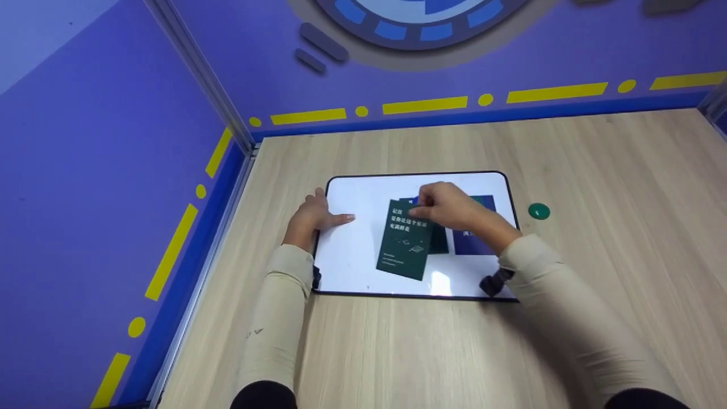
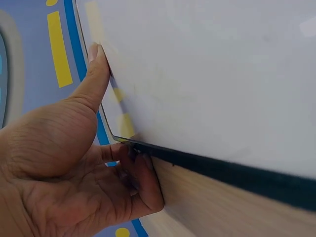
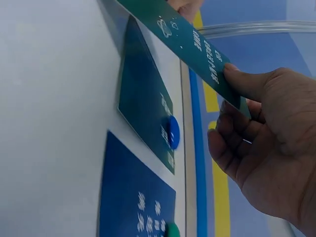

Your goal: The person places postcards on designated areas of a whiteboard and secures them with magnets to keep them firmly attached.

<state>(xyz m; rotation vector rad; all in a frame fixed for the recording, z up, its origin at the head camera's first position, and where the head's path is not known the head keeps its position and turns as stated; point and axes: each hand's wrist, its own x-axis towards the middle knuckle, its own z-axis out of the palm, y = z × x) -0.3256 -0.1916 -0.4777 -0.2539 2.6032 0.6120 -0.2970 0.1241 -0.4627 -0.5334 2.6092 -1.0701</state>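
The person's left hand [image 1: 309, 217] grips the left edge of a white magnetic board [image 1: 347, 258]. Its thumb lies on the board's face, and the other fingers curl behind the rim in the left wrist view. Between thumb and fingers, the right hand [image 1: 450, 209] pinches a dark green card [image 1: 403, 250] with white print, held raised above the board. Under it lies another green card [image 3: 143, 94] with a round blue magnet [image 3: 173, 132] on it. Beside that is a dark blue card [image 3: 129, 185], with a green magnet [image 3: 172, 230] at its end.
A green round magnet [image 1: 539, 211] lies on the wooden table [image 1: 613, 227], right of the board. Blue-purple panels with yellow stripes [image 1: 425, 106] stand behind the table and along its left side. A dark wrist device [image 1: 496, 282] hangs over the board's lower right corner.
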